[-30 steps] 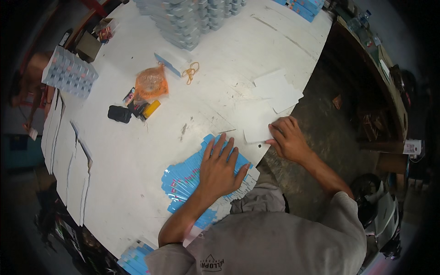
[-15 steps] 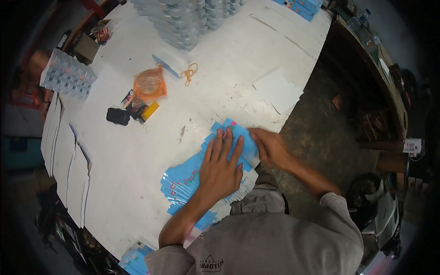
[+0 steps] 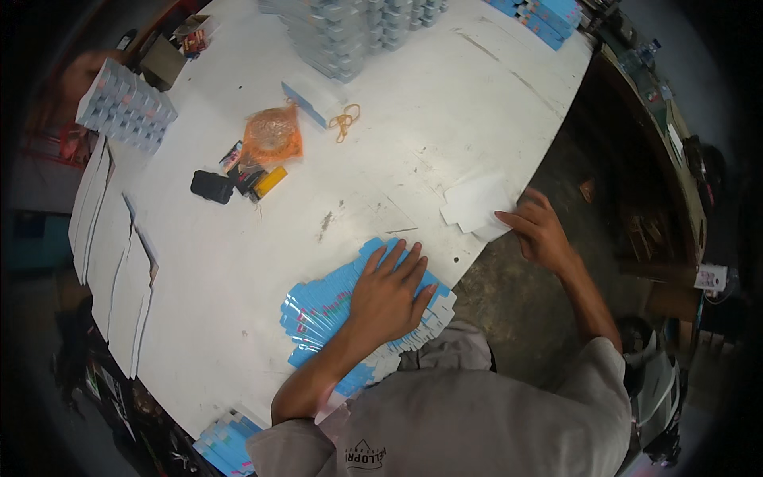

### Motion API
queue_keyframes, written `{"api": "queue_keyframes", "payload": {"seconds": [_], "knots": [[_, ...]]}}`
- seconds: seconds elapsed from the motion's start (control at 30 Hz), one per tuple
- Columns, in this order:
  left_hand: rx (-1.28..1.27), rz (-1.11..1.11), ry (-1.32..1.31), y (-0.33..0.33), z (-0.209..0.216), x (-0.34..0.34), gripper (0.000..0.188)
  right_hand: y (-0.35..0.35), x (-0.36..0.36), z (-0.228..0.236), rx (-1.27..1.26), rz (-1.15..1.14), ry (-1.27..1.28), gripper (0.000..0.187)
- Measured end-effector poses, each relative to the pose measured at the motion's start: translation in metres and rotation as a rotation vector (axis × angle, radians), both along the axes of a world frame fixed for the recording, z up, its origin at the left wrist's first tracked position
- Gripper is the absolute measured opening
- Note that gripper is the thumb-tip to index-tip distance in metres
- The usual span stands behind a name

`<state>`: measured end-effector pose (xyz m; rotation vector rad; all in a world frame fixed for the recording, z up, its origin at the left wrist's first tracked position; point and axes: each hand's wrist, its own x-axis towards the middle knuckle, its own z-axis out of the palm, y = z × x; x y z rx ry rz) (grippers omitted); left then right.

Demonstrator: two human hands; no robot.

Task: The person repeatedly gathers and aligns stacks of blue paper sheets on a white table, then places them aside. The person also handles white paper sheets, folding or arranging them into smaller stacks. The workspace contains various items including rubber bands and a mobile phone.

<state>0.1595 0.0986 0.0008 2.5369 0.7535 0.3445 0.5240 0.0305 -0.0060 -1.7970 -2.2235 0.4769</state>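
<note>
A fanned row of flat blue printed cartons (image 3: 322,298) lies along the near edge of the white table, with white flaps toward me. My left hand (image 3: 389,298) rests flat on the right end of this fan, fingers stretched out. Farther right, at the table's edge, flat white carton blanks (image 3: 479,200) lie in a small loose pile. My right hand (image 3: 540,230) pinches the near right corner of the pile between thumb and fingers. How many blanks it grips cannot be made out.
Tall stacks of folded cartons (image 3: 334,40) stand at the back; another stack (image 3: 127,103) is far left. An orange plastic bag (image 3: 272,135), a black case (image 3: 212,186), a yellow box (image 3: 270,183) and rubber bands (image 3: 344,122) lie mid-table. White sheets (image 3: 119,270) line the left edge.
My right hand has left the right end of the blue fan and moved right and away to the white blanks. My left hand stays on the fan. The whole view has shifted slightly.
</note>
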Motion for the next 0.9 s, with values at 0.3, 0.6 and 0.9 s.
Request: {"api": "queue_keyframes", "payload": {"seconds": [0.3, 0.6, 0.9], "knots": [[0.022, 0.024, -0.028, 0.001, 0.009, 0.001, 0.067, 0.066, -0.114, -0.017, 0.398, -0.212, -0.003, 0.040], [0.105, -0.056, 0.146, -0.004, 0.005, 0.001, 0.079, 0.032, -0.155, 0.044, -0.535, -0.106, 0.498, 0.028], [-0.085, -0.094, 0.188, 0.011, 0.013, -0.010, 0.081, 0.034, -0.210, -0.031, -0.180, -0.199, 1.608, 0.075]]}}
